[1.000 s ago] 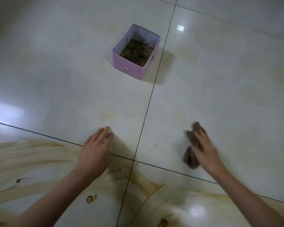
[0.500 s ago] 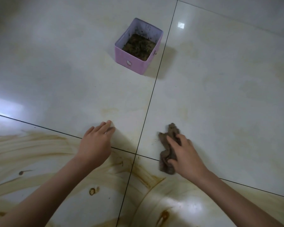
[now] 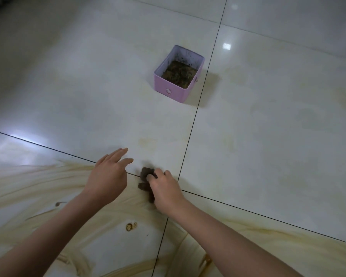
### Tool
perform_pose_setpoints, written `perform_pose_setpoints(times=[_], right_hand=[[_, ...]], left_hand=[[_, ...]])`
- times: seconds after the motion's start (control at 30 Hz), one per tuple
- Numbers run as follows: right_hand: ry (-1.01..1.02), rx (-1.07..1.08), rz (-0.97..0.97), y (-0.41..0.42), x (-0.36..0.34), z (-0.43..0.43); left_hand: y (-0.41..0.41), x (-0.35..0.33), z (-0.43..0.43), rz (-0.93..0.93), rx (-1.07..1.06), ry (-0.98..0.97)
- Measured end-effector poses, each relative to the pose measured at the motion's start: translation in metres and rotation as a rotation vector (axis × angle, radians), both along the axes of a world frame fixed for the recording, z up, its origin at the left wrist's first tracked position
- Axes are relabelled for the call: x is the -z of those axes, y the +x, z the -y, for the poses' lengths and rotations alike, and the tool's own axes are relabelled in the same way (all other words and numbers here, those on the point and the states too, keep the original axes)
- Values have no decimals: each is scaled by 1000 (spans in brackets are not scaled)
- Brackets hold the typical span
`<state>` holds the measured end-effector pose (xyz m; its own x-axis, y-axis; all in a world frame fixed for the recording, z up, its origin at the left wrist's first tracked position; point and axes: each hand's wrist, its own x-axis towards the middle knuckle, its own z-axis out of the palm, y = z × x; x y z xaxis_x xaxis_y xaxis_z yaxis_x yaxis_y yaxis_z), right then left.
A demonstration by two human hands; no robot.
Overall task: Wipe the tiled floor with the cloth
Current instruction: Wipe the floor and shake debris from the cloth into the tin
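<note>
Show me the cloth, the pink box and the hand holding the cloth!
cloth (image 3: 145, 173): head view, its bunched upper end.
pink box (image 3: 169, 90): head view, its near outer wall.
right hand (image 3: 165, 191): head view, the back of the hand.

The floor (image 3: 268, 136) is glossy, smooth tile that mirrors the lamps, with thin dark grout lines (image 3: 189, 136) and dull brown smears (image 3: 38, 176). The cloth (image 3: 146, 172) is dark, matt, crumpled fabric. The box (image 3: 172, 90) has smooth pink walls with a faint sheen; its filling (image 3: 179, 73) looks matt, coarse and crumbly.
</note>
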<state>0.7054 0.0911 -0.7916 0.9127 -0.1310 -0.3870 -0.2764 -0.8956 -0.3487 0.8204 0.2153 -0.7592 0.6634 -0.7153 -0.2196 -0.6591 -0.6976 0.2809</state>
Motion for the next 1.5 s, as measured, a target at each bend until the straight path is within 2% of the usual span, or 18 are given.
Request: perform_pose_setpoints(times=[0.07, 0.1, 0.17, 0.23, 0.33, 0.43, 0.6, 0.73, 0.83, 1.07, 1.3, 1.5], right_hand=[[128, 87, -8, 0, -3, 1], [242, 202, -25, 0, -6, 4], [558, 485, -80, -1, -17, 11], [880, 700, -42, -2, -30, 21], [1174, 834, 67, 1, -59, 51], [1318, 854, 142, 3, -93, 95], [1421, 835, 287, -10, -145, 174], [1406, 795, 357, -21, -181, 231], [1403, 775, 388, -32, -203, 270], [1329, 723, 417, -19, -225, 319], [1280, 788, 430, 33, -207, 305], [1317, 759, 355, 117, -197, 282]], left_hand=[[-2, -10, -3, -19, -24, 2], [-3, -15, -2, -35, -38, 7], [-7, -25, 1, -64, -60, 26], [-9, -35, 7, -76, -65, 46], [-9, -51, 25, -80, -76, 38], [-3, -71, 51, -114, -121, -9], [-1, -115, 120, -164, -95, -10], [-2, -150, 184, -181, -52, 11], [-7, -173, 228, -202, -111, 10], [-4, -192, 274, -529, -364, -354], [48, -191, 274, -960, -173, -525], [139, -166, 280, -1061, -73, -542]])
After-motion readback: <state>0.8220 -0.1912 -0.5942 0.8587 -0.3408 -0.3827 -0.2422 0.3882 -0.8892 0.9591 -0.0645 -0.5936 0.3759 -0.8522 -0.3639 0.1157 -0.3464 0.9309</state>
